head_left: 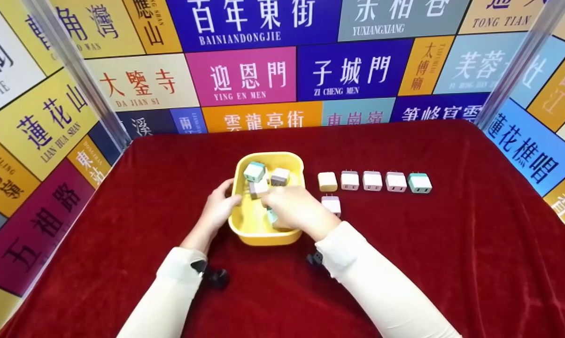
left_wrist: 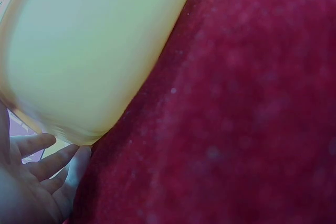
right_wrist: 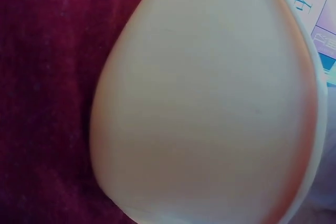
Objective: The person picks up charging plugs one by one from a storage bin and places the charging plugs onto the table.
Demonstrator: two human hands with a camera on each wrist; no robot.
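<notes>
A yellow plastic basin (head_left: 267,239) stands on the red cloth in the head view, with several plug chargers inside. Among them are a mint-and-white charger (head_left: 254,172) and a grey-and-white charger (head_left: 280,177). My left hand (head_left: 220,204) is at the basin's left side; in the left wrist view its fingers (left_wrist: 47,166) are spread and fairly straight, tips against the outer wall. My right hand (head_left: 289,206) reaches down into the basin from the right. A mint charger (head_left: 272,217) shows just beneath it; the right fingertips are hidden, so a grip cannot be made out.
Right of the basin, several chargers form a row, from a cream one (head_left: 327,181) to a mint-and-white one (head_left: 419,183). A lilac-and-white charger (head_left: 330,205) lies below the row's left end, close to my right wrist. Walls with coloured sign panels (head_left: 249,75) enclose the table.
</notes>
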